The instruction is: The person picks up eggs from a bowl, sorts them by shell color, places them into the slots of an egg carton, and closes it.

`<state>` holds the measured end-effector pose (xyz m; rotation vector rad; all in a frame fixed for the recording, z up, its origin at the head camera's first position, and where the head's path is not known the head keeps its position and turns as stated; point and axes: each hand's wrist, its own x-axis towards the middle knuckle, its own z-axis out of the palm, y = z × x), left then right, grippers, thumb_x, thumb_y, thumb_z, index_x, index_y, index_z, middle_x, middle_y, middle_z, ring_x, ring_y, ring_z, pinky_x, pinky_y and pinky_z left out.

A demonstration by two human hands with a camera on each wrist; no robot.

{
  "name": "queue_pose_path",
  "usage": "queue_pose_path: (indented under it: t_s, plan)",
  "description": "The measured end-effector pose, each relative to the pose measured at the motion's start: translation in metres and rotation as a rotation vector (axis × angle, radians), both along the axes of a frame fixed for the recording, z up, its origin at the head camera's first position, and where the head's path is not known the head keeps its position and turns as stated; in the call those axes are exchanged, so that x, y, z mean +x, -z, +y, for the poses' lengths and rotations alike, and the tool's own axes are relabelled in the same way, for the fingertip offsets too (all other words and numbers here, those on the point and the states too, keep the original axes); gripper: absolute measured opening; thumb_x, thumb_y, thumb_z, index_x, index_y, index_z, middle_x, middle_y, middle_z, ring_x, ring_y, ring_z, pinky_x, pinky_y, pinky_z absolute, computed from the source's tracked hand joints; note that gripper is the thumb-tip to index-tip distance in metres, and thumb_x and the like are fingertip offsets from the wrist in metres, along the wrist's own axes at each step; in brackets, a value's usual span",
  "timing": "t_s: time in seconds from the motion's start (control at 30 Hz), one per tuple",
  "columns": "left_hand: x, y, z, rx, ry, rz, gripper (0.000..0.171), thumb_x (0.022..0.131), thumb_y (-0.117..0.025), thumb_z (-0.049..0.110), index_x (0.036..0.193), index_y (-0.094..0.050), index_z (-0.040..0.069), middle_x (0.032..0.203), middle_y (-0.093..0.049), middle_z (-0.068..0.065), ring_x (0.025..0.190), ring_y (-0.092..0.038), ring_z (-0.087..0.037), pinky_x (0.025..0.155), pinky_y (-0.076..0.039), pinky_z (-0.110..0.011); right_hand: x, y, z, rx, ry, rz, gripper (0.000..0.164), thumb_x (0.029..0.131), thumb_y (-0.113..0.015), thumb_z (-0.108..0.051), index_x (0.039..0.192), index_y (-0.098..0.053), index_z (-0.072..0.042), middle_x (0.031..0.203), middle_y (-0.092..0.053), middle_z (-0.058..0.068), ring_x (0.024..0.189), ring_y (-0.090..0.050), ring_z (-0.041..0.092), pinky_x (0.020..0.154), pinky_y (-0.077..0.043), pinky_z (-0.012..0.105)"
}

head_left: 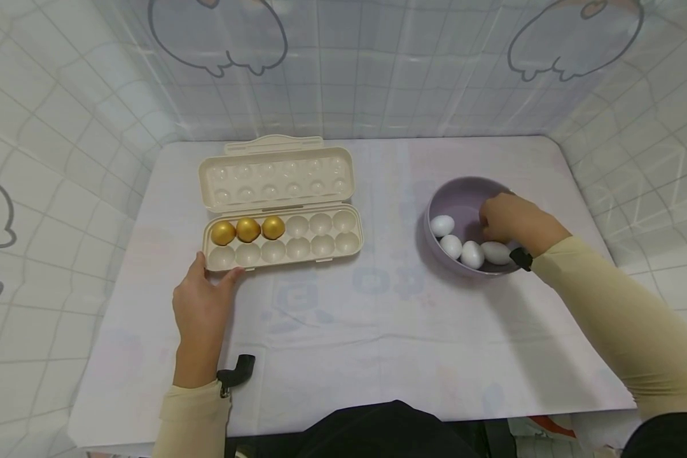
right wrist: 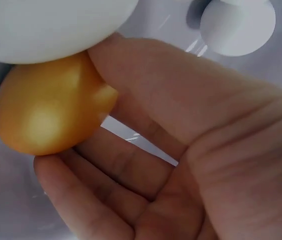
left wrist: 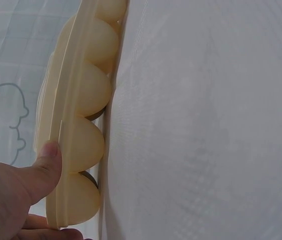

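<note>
My left hand [head_left: 203, 305] grips the near left corner of an open cream egg carton [head_left: 280, 259], thumb along its front edge. The left wrist view shows the thumb against the carton's rim, above its rounded cups. Three gold eggs [head_left: 248, 229] fill the left end of the carton's back row. Inside a purple bowl [head_left: 435, 197] on the right, my right hand [head_left: 512, 219] pinches another gold egg [right wrist: 51, 110] between thumb and fingers. That egg is hidden in the head view. Several white eggs [head_left: 472, 254] lie around the hand in the bowl.
The carton's lid [head_left: 277, 175] lies folded back behind the cups. A pale printed cloth [head_left: 366, 356] covers the table. Tiled curtain-like sheets [head_left: 366, 76] hang along the back and both sides.
</note>
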<state>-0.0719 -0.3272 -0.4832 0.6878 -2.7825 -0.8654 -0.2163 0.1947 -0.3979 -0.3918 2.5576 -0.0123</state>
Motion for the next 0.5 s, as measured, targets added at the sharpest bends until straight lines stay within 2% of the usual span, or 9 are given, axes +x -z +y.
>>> queue_pose_path:
  t_s: [0.13, 0.33, 0.47, 0.5]
  plan:
    - [0.0003, 0.0000, 0.0006, -0.003, 0.001, 0.013, 0.089, 0.090, -0.086, 0.032, 0.159, -0.041, -0.003, 0.156, -0.049, -0.030, 0.144, -0.052, -0.048, 0.115, -0.047, -0.061, 0.0018, -0.0003, -0.0023, 0.011, -0.012, -0.009, 0.013, 0.086, -0.063, -0.005, 0.093, -0.073, -0.002, 0.086, -0.070, 0.009, 0.077, -0.060, 0.025, 0.067, -0.049, 0.039]
    - [0.0002, -0.0004, 0.0014, 0.003, 0.003, 0.018, 0.089, 0.090, -0.086, 0.031, 0.159, -0.040, -0.004, 0.156, -0.048, -0.030, 0.144, -0.051, -0.049, 0.115, -0.046, -0.062, 0.0029, 0.0002, -0.0052, 0.064, -0.025, -0.004, 0.012, 0.085, -0.067, -0.005, 0.095, -0.073, -0.002, 0.092, -0.071, 0.011, 0.080, -0.060, 0.026, 0.070, -0.051, 0.041]
    - [0.0002, -0.0013, 0.0015, 0.007, 0.000, 0.014, 0.090, 0.090, -0.086, 0.031, 0.159, -0.040, -0.003, 0.156, -0.048, -0.030, 0.144, -0.051, -0.049, 0.116, -0.046, -0.062, 0.0039, -0.0002, -0.0057, 0.071, -0.043, -0.005, 0.001, 0.084, -0.067, -0.004, 0.084, -0.067, -0.005, 0.085, -0.067, 0.010, 0.076, -0.057, 0.025, 0.067, -0.047, 0.039]
    - [0.0002, -0.0014, 0.0015, 0.009, 0.000, 0.014, 0.090, 0.090, -0.086, 0.031, 0.159, -0.041, -0.003, 0.156, -0.048, -0.030, 0.144, -0.051, -0.049, 0.116, -0.046, -0.062, 0.0045, -0.0006, -0.0056, 0.070, -0.050, -0.005, 0.004, 0.083, -0.066, -0.003, 0.080, -0.065, -0.006, 0.083, -0.065, 0.009, 0.074, -0.055, 0.024, 0.065, -0.046, 0.038]
